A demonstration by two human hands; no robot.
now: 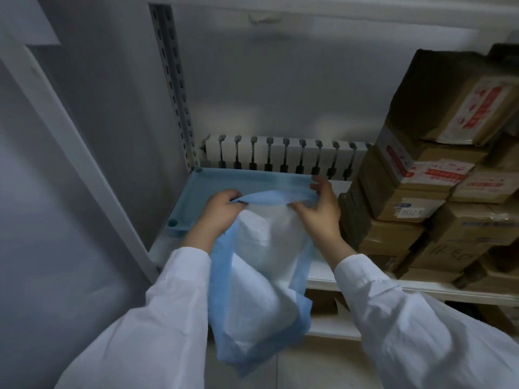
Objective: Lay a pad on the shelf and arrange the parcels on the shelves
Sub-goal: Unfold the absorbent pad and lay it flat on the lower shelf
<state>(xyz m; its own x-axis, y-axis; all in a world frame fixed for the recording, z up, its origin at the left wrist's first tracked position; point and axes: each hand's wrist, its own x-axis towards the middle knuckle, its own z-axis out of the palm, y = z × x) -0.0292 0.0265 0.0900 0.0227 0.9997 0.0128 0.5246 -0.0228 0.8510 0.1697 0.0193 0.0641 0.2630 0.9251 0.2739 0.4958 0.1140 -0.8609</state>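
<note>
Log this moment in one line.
pad: not yet laid | left hand: pinches top edge | right hand: pinches top edge | parcels: stacked right

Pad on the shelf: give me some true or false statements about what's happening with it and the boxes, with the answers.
1. Both hands grip the pad. True: the left hand and the right hand hold the pad at a fold.
2. The pad lies fully flat on the shelf. False: much of it hangs down over the front edge of the shelf.
3. Cardboard parcels are stacked at the right of the shelf. True.
4. The parcels sit on top of the pad. False: they stand to its right, not on it.
5. The person's arms are bare. False: they are in long white sleeves.
</note>
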